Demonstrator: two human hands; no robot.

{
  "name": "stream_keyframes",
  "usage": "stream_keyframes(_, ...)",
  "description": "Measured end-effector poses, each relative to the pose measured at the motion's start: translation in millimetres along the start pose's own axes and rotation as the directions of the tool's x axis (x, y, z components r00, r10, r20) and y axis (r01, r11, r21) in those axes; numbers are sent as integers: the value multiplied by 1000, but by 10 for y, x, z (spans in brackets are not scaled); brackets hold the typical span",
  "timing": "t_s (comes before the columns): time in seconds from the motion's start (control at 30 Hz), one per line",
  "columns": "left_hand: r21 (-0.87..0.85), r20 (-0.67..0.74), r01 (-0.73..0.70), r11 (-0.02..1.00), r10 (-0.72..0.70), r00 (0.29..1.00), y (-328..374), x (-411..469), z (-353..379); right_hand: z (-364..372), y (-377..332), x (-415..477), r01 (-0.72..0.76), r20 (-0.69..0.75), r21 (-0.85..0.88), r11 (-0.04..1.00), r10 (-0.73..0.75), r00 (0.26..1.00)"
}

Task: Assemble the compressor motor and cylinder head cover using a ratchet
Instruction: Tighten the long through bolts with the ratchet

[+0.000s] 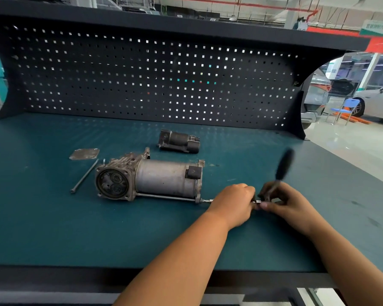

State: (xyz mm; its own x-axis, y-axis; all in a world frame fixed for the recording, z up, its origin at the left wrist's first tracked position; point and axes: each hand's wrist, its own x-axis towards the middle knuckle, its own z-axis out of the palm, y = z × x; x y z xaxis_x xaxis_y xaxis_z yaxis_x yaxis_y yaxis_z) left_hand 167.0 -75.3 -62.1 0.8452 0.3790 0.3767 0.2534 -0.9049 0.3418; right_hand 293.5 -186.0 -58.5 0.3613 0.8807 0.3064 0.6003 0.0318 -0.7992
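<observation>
While both hands sit at the right end of the compressor motor [164, 180], the unit lies on its side on the teal surface [53, 228], long axis left to right, open cylinder end facing left.

- 1 through bolt [166, 196] runs along the motor's near side, parallel to that axis. A short extension bar [207, 200] leaves the right flange in line with it.
- Left hand [232, 204]: fingers curled over the extension bar, just right of the flange. It is the nearer hand to the motor.
- Right hand [283, 202]: fingertips pinch the head of the ratchet [284, 164]. Its dark handle points up and away, across the bolt axis, and is blurred.
- Loose: 1 more long bolt [84, 176] left of the cylinder end, and the cylinder head cover [84, 153] flat behind it, well apart from both hands. 1 smaller dark unit [179, 141] sits further back.

Judgement: near-side bolt being run in. The drive must stay in line with the bolt while the handle swings across it. The cover is not yet fitted.
</observation>
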Motion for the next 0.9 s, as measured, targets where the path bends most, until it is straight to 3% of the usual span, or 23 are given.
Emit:
stream_keyframes(0.1, 2, -12, 23, 1000, -23, 1000, -12, 20, 18, 22, -5, 2, 32, 27, -143, 989, -28, 999)
stream_keyframes(0.3, -74, -43, 9, 997, -13, 999, -21, 15, -16, 3, 16, 24, -44, -56, -122, 992, 37, 998)
stream_keyframes(0.47, -45, -46, -16, 999, 14, 999, -7, 1, -9, 52, 12, 60, -226, -131, -227, 947, 200, 971)
stream_keyframes(0.67, -62, -92, -7, 998, 1, 996, -24, -5, -13, -8, -52, -45, -191, 4, -86, 978, 193, 981)
stream_keyframes(0.9, -51, -60, -9, 999, 6, 998, -30, 8, -9, -30, -91, -27, -69, 3, -72, 995, 69, 998)
